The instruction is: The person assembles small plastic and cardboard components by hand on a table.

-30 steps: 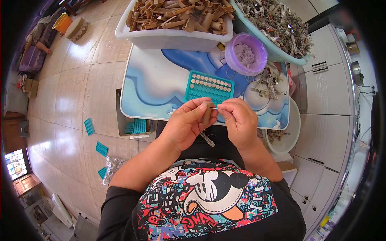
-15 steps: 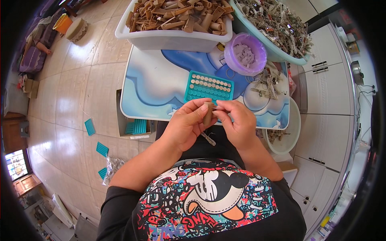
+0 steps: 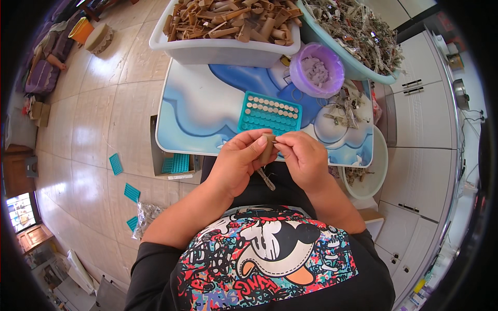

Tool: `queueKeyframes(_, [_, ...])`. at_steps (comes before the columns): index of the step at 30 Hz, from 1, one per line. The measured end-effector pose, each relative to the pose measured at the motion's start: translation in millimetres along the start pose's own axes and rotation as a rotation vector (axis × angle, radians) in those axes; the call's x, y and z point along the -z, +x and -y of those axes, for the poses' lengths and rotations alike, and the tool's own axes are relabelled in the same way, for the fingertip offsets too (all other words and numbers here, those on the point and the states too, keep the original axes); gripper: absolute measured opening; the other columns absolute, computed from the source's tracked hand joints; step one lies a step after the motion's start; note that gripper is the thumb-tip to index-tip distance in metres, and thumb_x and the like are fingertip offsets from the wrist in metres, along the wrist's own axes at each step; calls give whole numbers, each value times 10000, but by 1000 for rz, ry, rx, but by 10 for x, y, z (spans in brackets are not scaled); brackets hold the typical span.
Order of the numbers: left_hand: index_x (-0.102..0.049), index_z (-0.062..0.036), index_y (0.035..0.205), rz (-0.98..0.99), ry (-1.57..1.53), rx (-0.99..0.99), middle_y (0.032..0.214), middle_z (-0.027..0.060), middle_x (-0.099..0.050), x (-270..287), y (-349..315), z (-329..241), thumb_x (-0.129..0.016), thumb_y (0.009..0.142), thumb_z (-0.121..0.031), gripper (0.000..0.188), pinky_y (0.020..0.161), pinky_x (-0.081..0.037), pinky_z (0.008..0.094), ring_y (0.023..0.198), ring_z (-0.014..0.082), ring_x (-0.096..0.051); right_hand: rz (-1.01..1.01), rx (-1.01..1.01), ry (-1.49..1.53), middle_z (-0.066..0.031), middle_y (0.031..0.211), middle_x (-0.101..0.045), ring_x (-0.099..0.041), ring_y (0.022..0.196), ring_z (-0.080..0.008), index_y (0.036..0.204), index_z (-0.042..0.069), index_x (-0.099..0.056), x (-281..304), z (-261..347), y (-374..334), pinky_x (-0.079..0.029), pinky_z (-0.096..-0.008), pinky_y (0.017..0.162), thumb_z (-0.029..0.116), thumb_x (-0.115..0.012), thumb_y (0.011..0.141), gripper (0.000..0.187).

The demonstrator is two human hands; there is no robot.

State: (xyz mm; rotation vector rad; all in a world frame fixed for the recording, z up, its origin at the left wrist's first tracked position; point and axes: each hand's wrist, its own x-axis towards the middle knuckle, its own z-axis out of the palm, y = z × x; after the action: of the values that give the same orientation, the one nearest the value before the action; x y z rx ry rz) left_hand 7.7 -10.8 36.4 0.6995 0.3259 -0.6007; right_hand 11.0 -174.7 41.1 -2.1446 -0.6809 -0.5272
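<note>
Currently, the fingers of the left hand (image 3: 237,159) hold a brown, roughly cylindrical piece (image 3: 266,151) at the near edge of a blue-and-white printed tabletop (image 3: 199,111). The fingers of the right hand (image 3: 305,159) are pinched narrow on a thin item (image 3: 275,141), too small to identify, at the right side of the piece. A thin greyish strand bundle (image 3: 267,180) hangs below the left hand. Just beyond the hands, a rectangular teal tray (image 3: 270,122) carries 2 rows of pale round discs, plus 1 disc in row 3.
</note>
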Motion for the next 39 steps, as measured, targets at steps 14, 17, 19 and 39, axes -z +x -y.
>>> queueKeyframes(14, [-464, -8, 1178, 166, 316, -455, 1143, 139, -578, -7, 17, 41, -509, 927, -127, 281, 923, -423, 325, 1054, 178, -548, 2, -593, 548, -88, 773, -608, -608, 692, -197, 904, 17, -576, -39, 114, -88, -483, -290, 618, 115, -697, 775, 203])
queueKeyframes(17, [-458, -15, 1195, 260, 293, -469, 1159, 110, -572, -36, -14, 20, -498, 929, -72, 275, 948, -396, 293, 1098, 159, -519, 49, -665, 614, -89, 786, -615, -612, 691, -209, 934, 28, -591, -44, 141, -114, -483, -284, 640, 104, -714, 754, 231])
queueKeyframes(19, [-457, -3, 1197, 246, 347, -495, 1166, 129, -568, -33, -47, 0, -487, 935, -96, 279, 952, -398, 312, 1099, 175, -525, 52, -533, 414, -91, 787, -615, -606, 688, -222, 942, 35, -597, 14, 147, -64, -478, -291, 634, 93, -723, 736, 248])
queueKeyframes(39, [-544, -13, 1069, 156, 687, -469, 872, 54, -593, -24, 174, -58, -538, 911, -111, 185, 747, -443, 263, 832, 124, -550, 26, -469, 244, -48, 777, -601, -561, 724, -108, 927, 5, -614, 281, -38, -77, -446, -240, 641, 56, -675, 785, 163])
